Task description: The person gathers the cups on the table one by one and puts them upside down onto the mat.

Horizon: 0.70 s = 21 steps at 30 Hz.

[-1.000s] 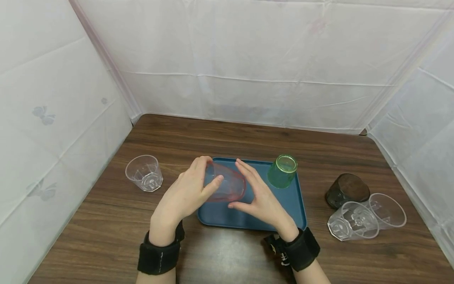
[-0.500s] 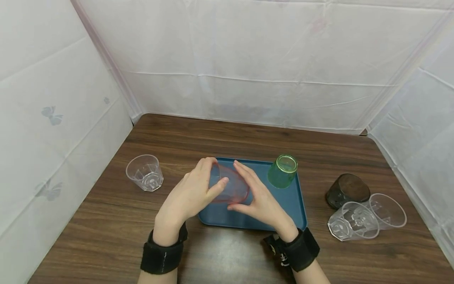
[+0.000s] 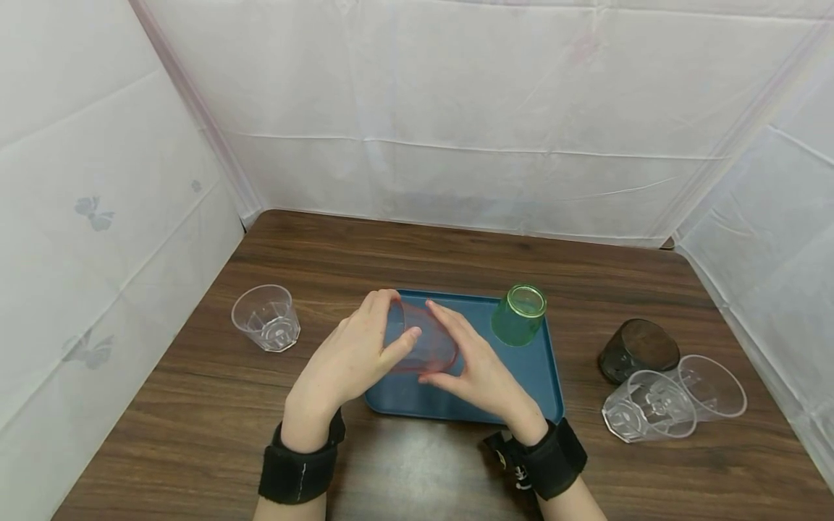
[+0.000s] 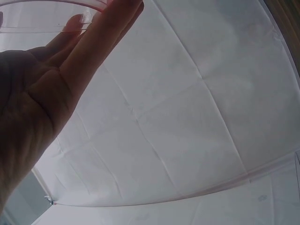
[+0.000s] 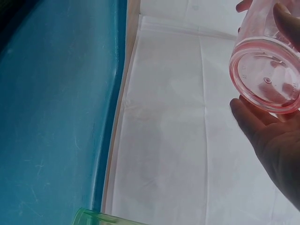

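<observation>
A translucent pink tumbler is held tilted on its side above the blue tray. My left hand grips it near the mouth, the thumb along its wall and the fingers on the far side. Around the base end, my right hand holds it between the thumb and spread fingers. The right wrist view shows the pink round base facing the camera, with fingertips at its edge. On the tray's right side stands a green tumbler, upside down.
A clear tumbler stands left of the tray on the wooden table. To the right, a dark tumbler is grouped with two clear ones. White sheeting walls the table's back and sides.
My left hand has brought the pink tumbler slightly right, its base moving in between my right thumb and fingers. The right fingertips have drawn in a little. The other tumblers stay put.
</observation>
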Tool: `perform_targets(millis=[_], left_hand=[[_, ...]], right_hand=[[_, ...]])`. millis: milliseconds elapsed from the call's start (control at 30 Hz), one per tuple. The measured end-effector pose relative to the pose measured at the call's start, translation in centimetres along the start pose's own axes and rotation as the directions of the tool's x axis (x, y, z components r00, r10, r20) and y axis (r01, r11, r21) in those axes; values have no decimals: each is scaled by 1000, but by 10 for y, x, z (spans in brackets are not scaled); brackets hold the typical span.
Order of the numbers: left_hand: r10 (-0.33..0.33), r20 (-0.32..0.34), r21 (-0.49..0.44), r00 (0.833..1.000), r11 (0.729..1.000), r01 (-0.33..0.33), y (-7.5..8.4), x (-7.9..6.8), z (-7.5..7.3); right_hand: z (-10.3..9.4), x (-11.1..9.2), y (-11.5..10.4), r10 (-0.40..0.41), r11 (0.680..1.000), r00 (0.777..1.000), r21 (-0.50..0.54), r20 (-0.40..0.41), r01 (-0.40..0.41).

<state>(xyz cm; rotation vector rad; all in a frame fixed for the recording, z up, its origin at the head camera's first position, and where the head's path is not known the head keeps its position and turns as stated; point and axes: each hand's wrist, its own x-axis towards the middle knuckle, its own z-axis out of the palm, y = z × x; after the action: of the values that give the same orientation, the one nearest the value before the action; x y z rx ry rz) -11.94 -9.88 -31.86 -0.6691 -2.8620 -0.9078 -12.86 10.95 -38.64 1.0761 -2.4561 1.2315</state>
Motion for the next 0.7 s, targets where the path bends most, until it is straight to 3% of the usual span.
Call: perform_targets(millis=[267, 700], left_hand=[[23, -21, 19, 1000, 1000, -23, 0, 0, 0], [-8, -4, 14, 1000, 1000, 8, 1, -1, -1]], right_hand=[[-1, -1, 1, -14, 1000, 1000, -5, -20, 14], [-2, -2, 2, -45, 999, 997, 0, -65, 45]])
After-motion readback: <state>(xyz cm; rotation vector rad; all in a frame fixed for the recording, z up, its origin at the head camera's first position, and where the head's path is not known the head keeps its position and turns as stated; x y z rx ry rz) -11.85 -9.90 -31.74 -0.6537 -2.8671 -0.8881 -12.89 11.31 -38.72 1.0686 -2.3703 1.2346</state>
